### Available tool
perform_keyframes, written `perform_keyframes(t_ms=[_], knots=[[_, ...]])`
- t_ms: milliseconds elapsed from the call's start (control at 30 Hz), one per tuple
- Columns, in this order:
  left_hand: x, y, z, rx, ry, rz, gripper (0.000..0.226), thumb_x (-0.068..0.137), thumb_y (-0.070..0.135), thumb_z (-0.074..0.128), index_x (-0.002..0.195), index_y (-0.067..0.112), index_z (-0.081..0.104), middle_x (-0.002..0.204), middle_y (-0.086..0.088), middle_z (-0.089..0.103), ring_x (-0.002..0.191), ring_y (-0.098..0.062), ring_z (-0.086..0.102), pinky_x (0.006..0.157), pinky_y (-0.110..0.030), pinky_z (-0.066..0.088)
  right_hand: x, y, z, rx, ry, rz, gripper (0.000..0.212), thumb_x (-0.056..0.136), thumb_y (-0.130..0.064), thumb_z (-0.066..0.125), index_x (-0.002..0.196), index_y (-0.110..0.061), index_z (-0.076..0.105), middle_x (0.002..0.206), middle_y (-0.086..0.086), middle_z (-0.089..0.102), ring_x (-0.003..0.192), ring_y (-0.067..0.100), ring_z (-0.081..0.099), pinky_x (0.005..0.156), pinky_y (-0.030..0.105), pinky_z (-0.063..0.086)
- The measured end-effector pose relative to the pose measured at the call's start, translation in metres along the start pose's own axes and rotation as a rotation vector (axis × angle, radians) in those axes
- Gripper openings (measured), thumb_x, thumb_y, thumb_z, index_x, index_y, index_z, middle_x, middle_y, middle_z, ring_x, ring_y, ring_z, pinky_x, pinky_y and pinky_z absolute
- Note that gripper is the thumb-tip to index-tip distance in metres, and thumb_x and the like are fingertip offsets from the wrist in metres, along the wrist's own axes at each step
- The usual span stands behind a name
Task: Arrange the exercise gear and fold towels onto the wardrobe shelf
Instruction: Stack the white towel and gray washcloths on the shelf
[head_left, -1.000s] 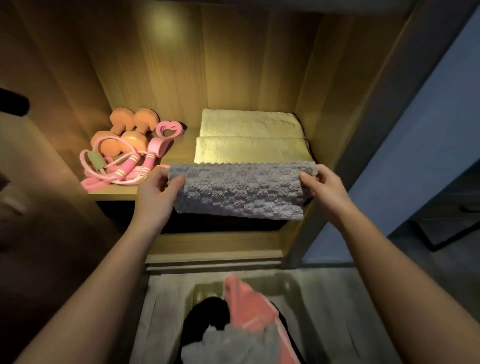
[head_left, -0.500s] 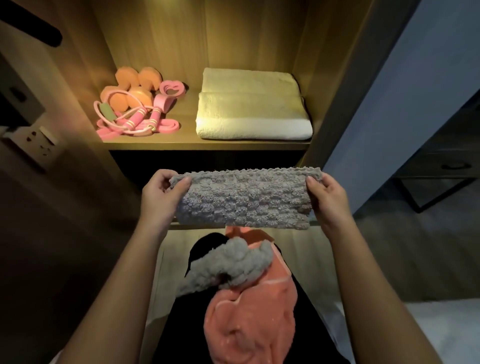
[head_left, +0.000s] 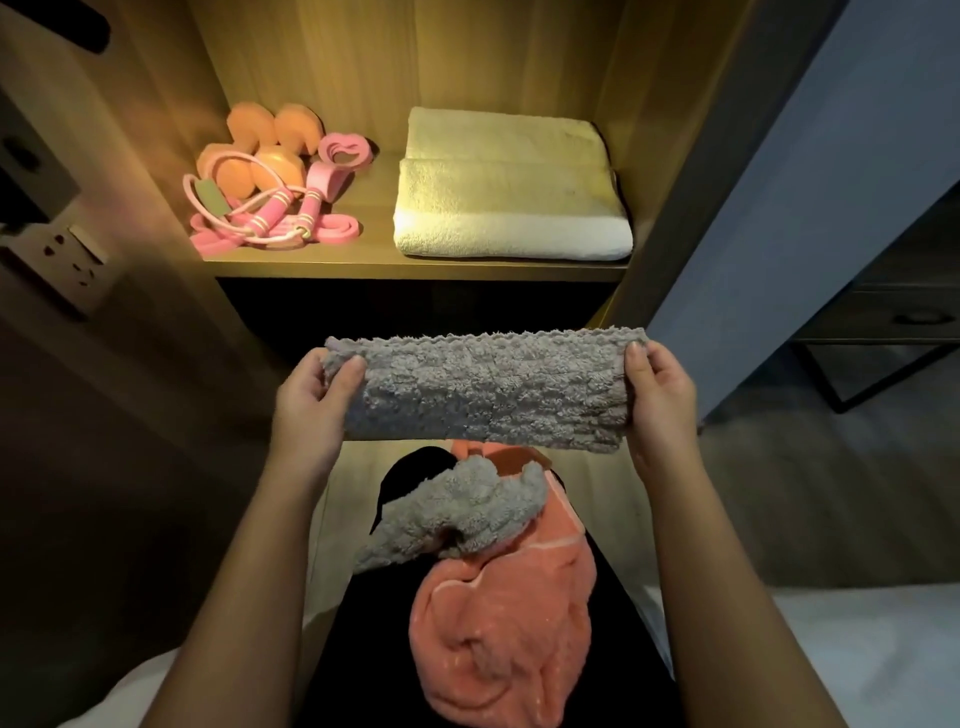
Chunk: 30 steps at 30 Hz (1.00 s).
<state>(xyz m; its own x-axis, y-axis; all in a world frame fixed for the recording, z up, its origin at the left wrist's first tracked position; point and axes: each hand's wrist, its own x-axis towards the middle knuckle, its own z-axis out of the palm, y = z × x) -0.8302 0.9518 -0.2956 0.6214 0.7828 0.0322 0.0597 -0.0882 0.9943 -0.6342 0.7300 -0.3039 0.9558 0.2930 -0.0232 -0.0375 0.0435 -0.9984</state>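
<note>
Fingers (head_left: 348, 371) of the left hand (head_left: 306, 400) are curled round the left end of the folded grey towel (head_left: 488, 389), with the thumb laid on the near face. The right hand (head_left: 665, 400) is closed the same way on the right end; its other fingers are hidden behind the fabric. The towel is held level between both hands, in the air below and in front of the wardrobe shelf (head_left: 415, 267), touching nothing else.

Delta vs 1.0 s ago: the towel was held at the shelf's front edge then, covering the front of the cream towel (head_left: 511, 208). It has been pulled back and lowered, and is now well apart from the shelf. Vs 0.5 s ago: a little lower still, grip unchanged at both ends. More of the lap is seen.

Shelf contents unchanged. The cream towel is folded on the right half. On the left half, orange dumbbells (head_left: 260, 150) are set at the back with a pink heart-shaped piece (head_left: 345, 150) beside them. A pink jump rope (head_left: 270, 218) and a flat pink band (head_left: 332, 228) are heaped in front. A bare strip of shelf is left between the gear and the cream towel.

On the lap, under the held towel: a second grey towel (head_left: 452, 514) is crumpled on top of a coral towel (head_left: 504, 623), both unfolded, on black fabric (head_left: 363, 649). A wall socket (head_left: 67, 254) is seen at far left.
</note>
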Motion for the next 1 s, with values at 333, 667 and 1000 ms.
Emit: perform_keyframes(t_ms=[333,667,1000], knots=[[-0.008,-0.006,0.005,-0.119,-0.038,-0.214,0.012,0.096,0.022,0.057,0.099,0.019,0.069,0.091,-0.002,0.076,0.084,-0.018,0.072,0.065,-0.026,0.056,-0.006,-0.001,0.009,-0.364,0.197,-0.181,0.021,0.103,-0.027,0.042,0.091,-0.014,0.055,0.079,-0.006,0.054,0.071,-0.003,0.050,0.067,0.020,0.042],[-0.009,-0.010,0.005,0.184,0.194,0.021,0.021,0.102,0.021,0.043,0.093,0.005,0.053,0.082,-0.009,0.051,0.068,-0.009,0.043,0.064,-0.032,0.035,-0.014,-0.008,0.004,-0.202,-0.099,0.162,0.018,0.100,-0.022,0.051,0.102,-0.011,0.064,0.105,0.017,0.070,0.093,0.028,0.069,0.083,0.043,0.055],[0.013,-0.002,0.013,0.355,0.275,0.165,0.020,0.102,0.024,0.043,0.089,0.013,0.054,0.066,0.004,0.045,0.051,-0.003,0.038,0.047,-0.023,0.028,-0.005,-0.008,0.017,-0.526,0.068,-0.258,0.030,0.103,-0.021,0.043,0.077,-0.005,0.042,0.065,-0.002,0.039,0.056,0.004,0.033,0.051,0.025,0.025]])
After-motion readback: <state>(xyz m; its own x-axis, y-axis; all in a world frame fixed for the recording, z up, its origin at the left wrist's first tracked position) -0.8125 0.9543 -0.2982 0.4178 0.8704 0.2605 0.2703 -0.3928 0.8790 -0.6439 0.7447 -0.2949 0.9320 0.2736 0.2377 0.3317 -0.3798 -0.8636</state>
